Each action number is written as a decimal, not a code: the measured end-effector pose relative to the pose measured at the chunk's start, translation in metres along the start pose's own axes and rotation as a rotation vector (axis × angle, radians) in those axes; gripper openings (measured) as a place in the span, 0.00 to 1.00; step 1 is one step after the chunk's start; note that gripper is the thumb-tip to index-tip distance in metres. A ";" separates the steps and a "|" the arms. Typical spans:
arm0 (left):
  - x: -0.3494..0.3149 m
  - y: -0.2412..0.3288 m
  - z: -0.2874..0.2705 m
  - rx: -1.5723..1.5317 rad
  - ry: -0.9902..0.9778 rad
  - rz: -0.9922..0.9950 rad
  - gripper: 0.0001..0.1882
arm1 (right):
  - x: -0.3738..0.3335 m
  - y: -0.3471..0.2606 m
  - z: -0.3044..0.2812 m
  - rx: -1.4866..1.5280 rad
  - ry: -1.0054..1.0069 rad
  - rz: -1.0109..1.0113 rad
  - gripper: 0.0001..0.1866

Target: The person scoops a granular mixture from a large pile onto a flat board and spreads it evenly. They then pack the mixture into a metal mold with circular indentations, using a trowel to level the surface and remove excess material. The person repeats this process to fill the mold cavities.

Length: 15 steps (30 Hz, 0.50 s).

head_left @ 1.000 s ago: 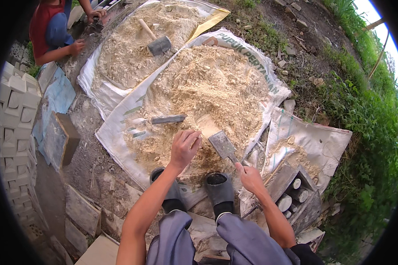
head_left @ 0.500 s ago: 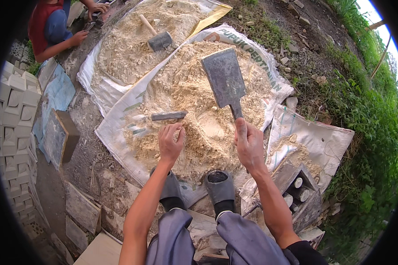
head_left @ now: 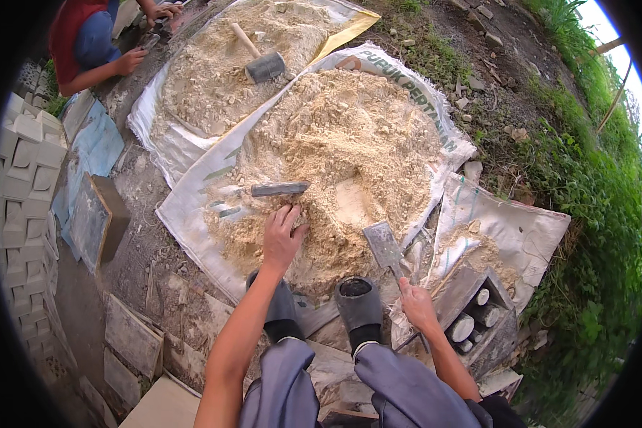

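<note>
My right hand (head_left: 419, 305) grips the handle of a flat grey paddle (head_left: 384, 246). Its rectangular blade is low at the near right edge of a heap of pale, crumbly powder (head_left: 364, 135). Over the near left part of the heap is my left hand (head_left: 284, 235), its fingers bent and the thumb apart, with nothing visible in it. Just beyond those fingertips a short dark bar (head_left: 279, 188) lies on the powder. A smooth pale patch (head_left: 352, 201) shows in the heap between the bar and the paddle. White sacking (head_left: 192, 207) lies under the powder.
A mallet (head_left: 264, 67) rests on a second powder heap behind. To the right stands a box mould (head_left: 488, 339) with round cores. Pale patterned blocks (head_left: 28, 192) are stacked at left, near a leaning board (head_left: 91, 221). Another person (head_left: 96, 43) crouches at the far left.
My right hand has come down and toward me, lowering the paddle from over the heap to its near right edge. My left hand has shifted slightly right, and its thumb has dropped away from the fingers.
</note>
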<state>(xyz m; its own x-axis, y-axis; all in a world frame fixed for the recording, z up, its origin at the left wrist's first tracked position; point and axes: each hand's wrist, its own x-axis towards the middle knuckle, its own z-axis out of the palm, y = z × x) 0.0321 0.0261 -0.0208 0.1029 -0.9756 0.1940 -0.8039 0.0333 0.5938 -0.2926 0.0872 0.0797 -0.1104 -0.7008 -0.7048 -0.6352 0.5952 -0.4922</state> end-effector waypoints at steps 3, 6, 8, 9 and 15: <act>0.006 -0.002 0.001 -0.044 -0.085 0.008 0.18 | -0.003 -0.013 -0.001 0.129 0.024 0.051 0.36; 0.010 -0.001 0.000 -0.158 -0.075 -0.010 0.18 | 0.008 -0.028 -0.003 0.247 0.005 0.055 0.34; 0.012 0.003 -0.002 -0.263 -0.054 -0.053 0.18 | 0.011 -0.052 -0.003 0.280 0.002 -0.017 0.34; 0.016 0.015 -0.006 -0.321 -0.053 -0.079 0.18 | 0.013 -0.060 -0.003 0.294 0.007 -0.047 0.33; 0.060 0.065 -0.006 -0.285 0.034 0.094 0.22 | 0.030 -0.084 -0.001 0.219 0.062 -0.224 0.35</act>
<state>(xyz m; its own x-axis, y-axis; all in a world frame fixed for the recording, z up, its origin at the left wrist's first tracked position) -0.0106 -0.0293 0.0342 0.0593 -0.9576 0.2821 -0.6148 0.1875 0.7660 -0.2434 0.0153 0.1005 -0.0371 -0.8427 -0.5372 -0.4701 0.4891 -0.7347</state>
